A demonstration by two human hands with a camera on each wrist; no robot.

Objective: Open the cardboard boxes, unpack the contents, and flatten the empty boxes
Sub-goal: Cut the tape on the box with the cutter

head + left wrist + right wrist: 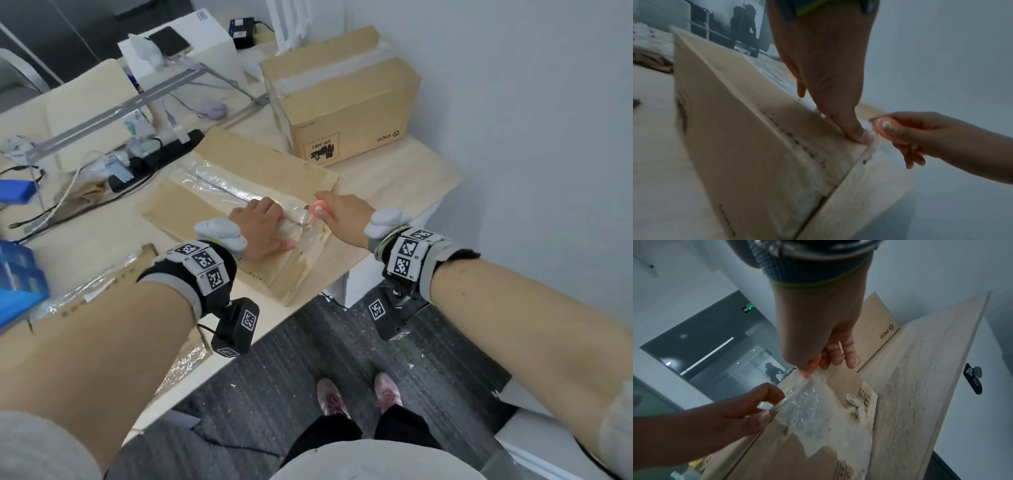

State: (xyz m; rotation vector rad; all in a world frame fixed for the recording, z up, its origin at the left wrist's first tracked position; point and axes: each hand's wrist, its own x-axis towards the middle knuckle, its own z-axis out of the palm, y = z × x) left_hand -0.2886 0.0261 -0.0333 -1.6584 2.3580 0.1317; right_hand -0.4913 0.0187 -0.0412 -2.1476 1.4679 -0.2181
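A flattened cardboard box (171,209) lies on the wooden table (394,178), with clear tape (222,185) running along its seam. My left hand (260,229) holds the box (735,121) down near its close end: the thumb (857,131) presses on a crease and the fingers are curled on top. My right hand (318,207) pinches the loose end of the tape (807,402) between thumb and fingers, just right of the left hand. The tape has lifted off the cardboard and taken some paper skin with it. A taped-up brown Pico box (342,102) stands behind.
A second flattened cardboard (102,291) with tape lies at the table's near left edge. A black power strip (154,161) with cables sits at the back left, blue items (17,274) at the far left. A wall borders the table on the right.
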